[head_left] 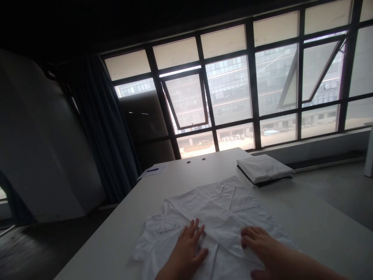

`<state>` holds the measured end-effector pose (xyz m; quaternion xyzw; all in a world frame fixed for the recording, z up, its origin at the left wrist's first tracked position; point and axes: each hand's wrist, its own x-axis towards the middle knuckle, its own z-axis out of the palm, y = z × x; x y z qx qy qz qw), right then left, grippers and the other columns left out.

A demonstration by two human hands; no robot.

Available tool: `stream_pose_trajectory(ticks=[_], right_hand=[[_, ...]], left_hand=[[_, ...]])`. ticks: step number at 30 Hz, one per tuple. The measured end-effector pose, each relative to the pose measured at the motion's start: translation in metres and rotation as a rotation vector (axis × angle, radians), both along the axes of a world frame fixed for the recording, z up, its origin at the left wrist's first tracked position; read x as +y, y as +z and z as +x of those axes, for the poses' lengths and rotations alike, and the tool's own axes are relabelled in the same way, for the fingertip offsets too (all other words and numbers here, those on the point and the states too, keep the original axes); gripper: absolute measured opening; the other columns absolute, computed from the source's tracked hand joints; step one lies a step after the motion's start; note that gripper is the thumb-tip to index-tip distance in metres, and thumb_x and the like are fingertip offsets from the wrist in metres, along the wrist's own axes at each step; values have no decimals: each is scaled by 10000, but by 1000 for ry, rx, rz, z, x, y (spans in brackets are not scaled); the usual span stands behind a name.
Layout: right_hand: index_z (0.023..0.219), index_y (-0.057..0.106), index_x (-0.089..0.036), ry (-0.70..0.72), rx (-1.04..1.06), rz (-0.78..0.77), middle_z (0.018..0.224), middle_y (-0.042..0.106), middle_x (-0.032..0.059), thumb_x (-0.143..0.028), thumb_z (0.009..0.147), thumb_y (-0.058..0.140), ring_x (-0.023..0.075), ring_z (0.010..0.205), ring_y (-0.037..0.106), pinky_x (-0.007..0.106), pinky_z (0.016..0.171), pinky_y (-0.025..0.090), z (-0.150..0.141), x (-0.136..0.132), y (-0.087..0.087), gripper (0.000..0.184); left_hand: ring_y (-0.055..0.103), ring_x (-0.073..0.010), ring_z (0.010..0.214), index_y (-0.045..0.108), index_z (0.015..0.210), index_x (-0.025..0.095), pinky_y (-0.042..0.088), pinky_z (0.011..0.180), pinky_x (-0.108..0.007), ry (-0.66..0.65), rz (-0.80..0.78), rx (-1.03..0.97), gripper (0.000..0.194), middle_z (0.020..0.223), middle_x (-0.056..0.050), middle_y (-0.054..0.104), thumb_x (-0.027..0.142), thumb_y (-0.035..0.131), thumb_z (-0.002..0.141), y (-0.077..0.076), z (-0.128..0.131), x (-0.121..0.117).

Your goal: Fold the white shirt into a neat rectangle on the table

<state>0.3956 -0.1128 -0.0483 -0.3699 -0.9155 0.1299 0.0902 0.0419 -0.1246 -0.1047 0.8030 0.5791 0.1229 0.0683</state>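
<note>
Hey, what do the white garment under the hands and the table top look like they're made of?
The white garment looks like a thin woven cloth, probably cotton or a cotton blend, with a matte finish, soft creases and sharp fold lines; the exact fibre can't be told. The table top looks like pale laminate or painted board, smooth with a slight sheen; what lies beneath the surface doesn't show.

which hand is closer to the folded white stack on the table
Right. The right hand lies on the white garment, nearer the folded white stack and not touching it, below it in view. The left hand lies further left on the garment, further from the stack.
</note>
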Motion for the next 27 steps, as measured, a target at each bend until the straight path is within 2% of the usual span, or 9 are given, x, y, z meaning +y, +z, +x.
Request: stream_pose_trajectory(ticks=[2,4,6,9,13,17,21,24,27], right_hand=[[1471,521,-342,-27,-7,-68,1600,312,52,-471,788,662,316,1508,228,480,1244,217,14,-11,-1,709],[1503,488,-336,-55,-3,-74,1609,275,26,-450,841,591,288,1526,165,481,1272,156,22,-15,-2,679],[1442,569,-300,-94,-2,-46,1576,338,39,-409,847,556,281,1508,224,470,1274,182,24,-17,-4,605],[1226,696,-268,-154,-16,-44,1545,395,44,-360,824,553,276,1485,291,431,1250,276,25,-15,-5,437],[968,710,-243,-131,-3,-33,1500,470,56,-316,855,499,240,1457,365,389,1233,311,28,-6,-11,249],[971,713,-244,-93,67,-7,1466,507,73,-289,865,471,233,1439,394,395,1223,318,29,-5,-13,267],[978,720,-250,-59,55,-48,1482,488,67,-262,820,510,232,1460,360,392,1237,291,22,-20,2,264],[952,709,-238,-36,43,-49,1491,478,68,-225,774,527,225,1477,328,385,1254,253,16,-30,14,255],[971,704,-196,-18,27,-11,1504,460,92,-209,734,543,263,1477,326,440,1247,263,11,-32,19,287]], left_hand=[[81,-322,1543,226,1600,364,128,1247,-597,-76,-28,-3,802,1662,-17,64,738,435,922,-3,13,-8],[85,-329,1540,197,1607,350,113,1248,-605,-108,-52,3,821,1656,-27,77,771,374,925,-6,19,-13],[100,-327,1539,196,1609,332,112,1253,-596,-102,-54,8,818,1655,-30,87,772,338,935,-6,19,-15],[104,-319,1540,226,1605,320,118,1260,-575,-83,-58,22,810,1657,-24,85,769,330,939,-4,18,-16],[91,-313,1544,223,1607,322,115,1261,-571,-70,-61,28,804,1661,-21,72,765,328,943,-3,19,-18],[91,-313,1545,232,1604,334,136,1259,-572,-60,-49,32,786,1666,-7,76,748,351,946,-1,21,-21],[121,-314,1544,208,1616,288,203,1257,-528,-55,16,50,827,1668,-30,92,676,471,935,4,22,-23],[146,-326,1537,197,1615,320,234,1245,-527,-162,97,53,824,1669,-37,96,684,488,935,-1,25,-19],[198,-346,1520,199,1601,383,279,1221,-535,-303,178,72,815,1664,-41,124,725,495,923,-15,29,-14]])
